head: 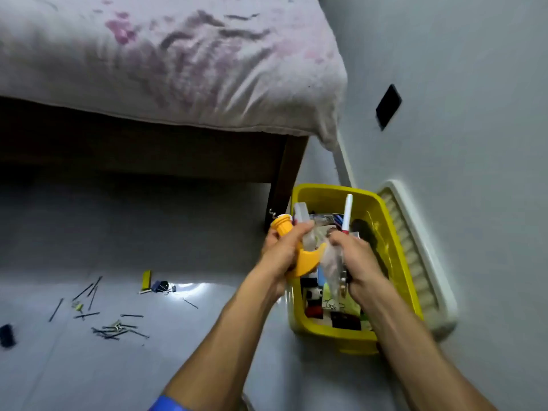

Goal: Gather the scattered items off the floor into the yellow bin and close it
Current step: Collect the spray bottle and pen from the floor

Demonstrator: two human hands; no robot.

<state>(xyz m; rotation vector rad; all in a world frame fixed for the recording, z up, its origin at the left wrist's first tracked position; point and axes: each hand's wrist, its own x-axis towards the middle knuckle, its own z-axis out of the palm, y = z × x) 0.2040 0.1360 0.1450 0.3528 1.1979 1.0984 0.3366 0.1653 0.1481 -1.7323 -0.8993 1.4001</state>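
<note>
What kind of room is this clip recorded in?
Most likely a bedroom. A bed with a floral sheet sits on a dark wooden frame against a plain wall, and a yellow bin of household odds and ends stands on the tiled floor beside it.

The room is dim and bluish-grey, with flat, soft light. A bright white glare patch lies on the glossy floor (189, 287) at about seven o'clock from centre. Deep shadow fills the space under the bed (166, 63) toward nine o'clock, hiding detail there. Wide-angle distortion bends the wall (474, 84) and bed edge toward three and twelve o'clock. The whole frame is soft and smeared; the small things scattered on the floor are blurred.
</note>
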